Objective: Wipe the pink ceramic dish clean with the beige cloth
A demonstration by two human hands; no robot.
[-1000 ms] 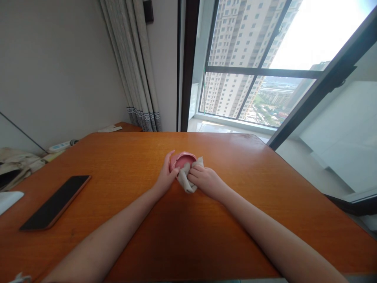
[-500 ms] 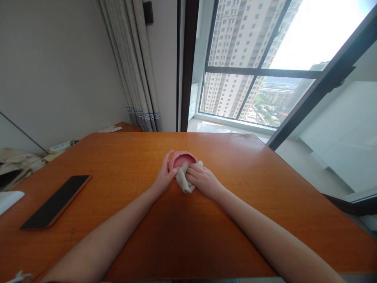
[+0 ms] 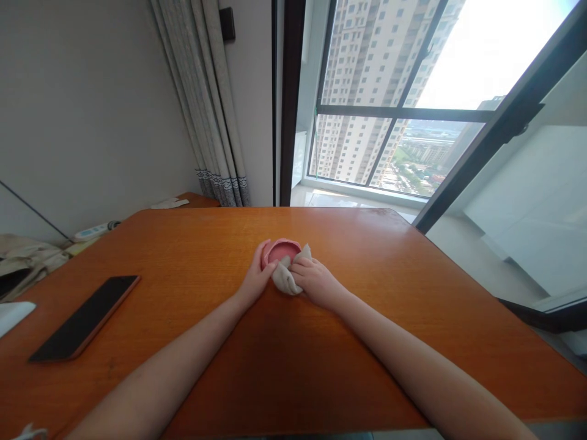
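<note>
A small round pink bowl (image 3: 283, 249) rests on the wooden table, its hollow side facing up. My left hand (image 3: 258, 271) grips the bowl's left side, fingers on the outer wall and thumb near the front rim. Bunched in my right hand (image 3: 315, 278) is a pale grey-white cloth (image 3: 285, 278), pressed against the bowl's right front edge. Part of the cloth hangs over the bowl's front and hides that stretch of the rim. My right fingertips are partly buried in the cloth.
A black tablet-like slab (image 3: 85, 318) with a reddish edge lies on the table (image 3: 293, 379) at left. Behind it are a white power strip (image 3: 92, 231) and a beige fabric bag (image 3: 27, 260). A curtain (image 3: 220, 122) and a large window stand beyond the table's far edge.
The bowl looks flatter and turned slightly. My right hand has shifted the cloth along the rim, with a corner now sticking up at right. My left fingers have drawn in closer around the bowl.
</note>
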